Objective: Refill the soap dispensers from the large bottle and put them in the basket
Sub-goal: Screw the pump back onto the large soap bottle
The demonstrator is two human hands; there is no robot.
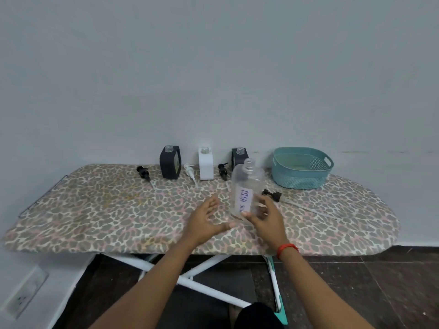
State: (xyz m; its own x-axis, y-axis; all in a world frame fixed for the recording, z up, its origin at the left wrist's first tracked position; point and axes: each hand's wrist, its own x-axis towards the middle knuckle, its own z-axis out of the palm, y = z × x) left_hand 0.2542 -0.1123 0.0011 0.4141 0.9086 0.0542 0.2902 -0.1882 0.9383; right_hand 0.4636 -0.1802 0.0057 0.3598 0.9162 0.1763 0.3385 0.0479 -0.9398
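A large clear bottle (247, 186) with a handwritten label stands upright and uncapped near the middle of the leopard-print ironing board (107, 210). My right hand (266, 217) grips its lower part, thumb in front and fingers behind. My left hand (204, 222) is open just left of the bottle, its thumb close to the base. Along the wall stand three uncapped dispensers: a dark one (169, 162), a white one (205, 163) and another dark one (239, 156), partly hidden behind the large bottle. A teal basket (301, 179) sits at the back right.
Removed pumps lie on the board: a black one (143, 173) at the left, a white one (190, 172), a black one (222, 170), and a black long-tubed one (273, 195) right of the bottle. The board's white legs and dark floor show below.
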